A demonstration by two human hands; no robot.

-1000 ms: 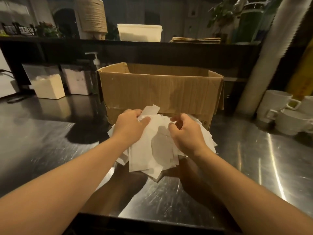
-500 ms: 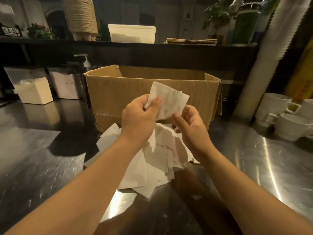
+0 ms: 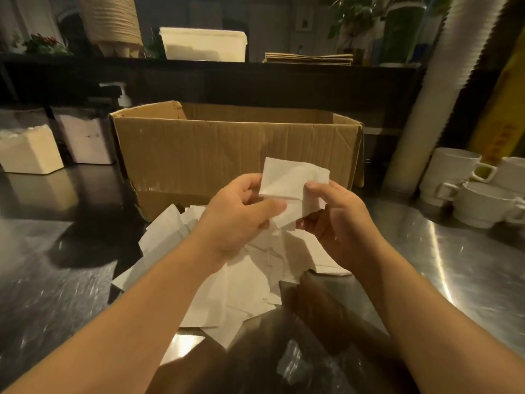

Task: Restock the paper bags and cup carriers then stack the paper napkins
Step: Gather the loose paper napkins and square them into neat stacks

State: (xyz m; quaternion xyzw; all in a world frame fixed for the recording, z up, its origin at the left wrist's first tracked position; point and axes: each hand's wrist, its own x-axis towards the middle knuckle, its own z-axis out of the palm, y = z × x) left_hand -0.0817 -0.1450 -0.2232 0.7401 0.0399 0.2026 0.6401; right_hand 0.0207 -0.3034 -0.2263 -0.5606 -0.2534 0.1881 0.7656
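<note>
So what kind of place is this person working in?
Probably a café's back counter: stacked white cups on a steel counter, cup carriers on the shelf, and both hands sorting paper napkins.

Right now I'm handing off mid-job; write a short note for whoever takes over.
Left hand and right hand: both pinch a few napkins above the counter.
Loose napkin pile lies scattered before the cardboard box.
Done: paper bags and cup carriers sit on the shelf.
Left: gather the pile into one neat stack.
</note>
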